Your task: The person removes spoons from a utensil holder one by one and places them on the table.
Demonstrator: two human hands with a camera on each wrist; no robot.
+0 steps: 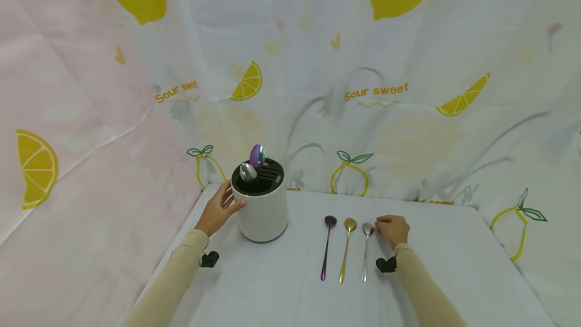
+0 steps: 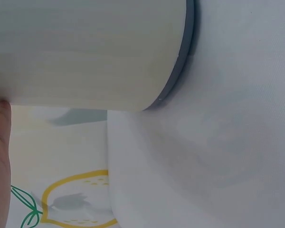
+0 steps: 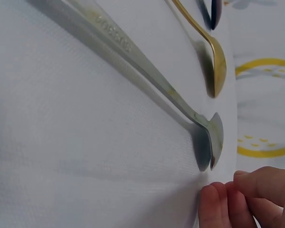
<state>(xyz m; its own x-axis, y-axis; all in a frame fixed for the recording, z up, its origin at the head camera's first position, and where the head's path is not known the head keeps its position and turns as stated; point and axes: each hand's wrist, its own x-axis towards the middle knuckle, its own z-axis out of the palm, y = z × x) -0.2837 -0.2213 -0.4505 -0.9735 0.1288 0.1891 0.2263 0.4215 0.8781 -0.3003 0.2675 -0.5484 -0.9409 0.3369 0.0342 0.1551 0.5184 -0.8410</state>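
A white cylindrical utensil holder (image 1: 265, 218) with a black slotted top stands upright at the table's left. A shiny purple spoon (image 1: 256, 155) and a silver spoon (image 1: 248, 171) stick out of it, bowls up. My left hand (image 1: 220, 211) touches the holder's left side, thumb laid along its front. Three long-handled spoons lie in a row on the table: dark purple (image 1: 330, 221), gold (image 1: 350, 224) and silver (image 1: 367, 228). Beside the silver spoon's bowl is my right hand (image 1: 393, 228), fingers loosely bent. In the right wrist view, a small gap separates these fingertips from that bowl.
A white cloth covers the table (image 1: 295, 296). Behind it hangs a fabric backdrop (image 1: 295, 64) printed with lemons, and a pinkish sheet (image 1: 81, 115) bounds the left. A dark heart-shaped piece (image 1: 210, 259) shows at the left wrist, another (image 1: 386, 265) at the right.
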